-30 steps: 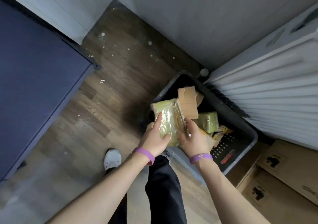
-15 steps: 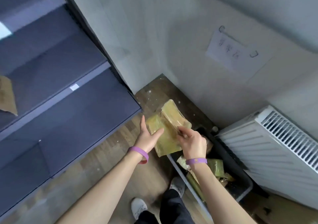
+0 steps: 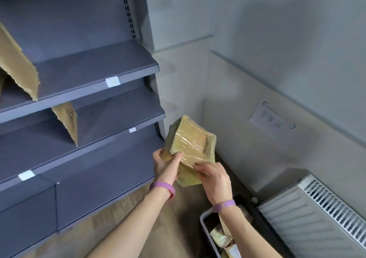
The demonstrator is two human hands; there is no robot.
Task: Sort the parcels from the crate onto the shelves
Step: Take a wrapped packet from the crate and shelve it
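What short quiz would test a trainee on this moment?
1. True or false: the left hand and right hand both hold the parcel.
2. Where is the crate? A: on a shelf. B: on the floor. C: on the person's lap.
3. Fill in: both wristbands are ____ in colour.
Key: 1 true; 2 B; 3 purple.
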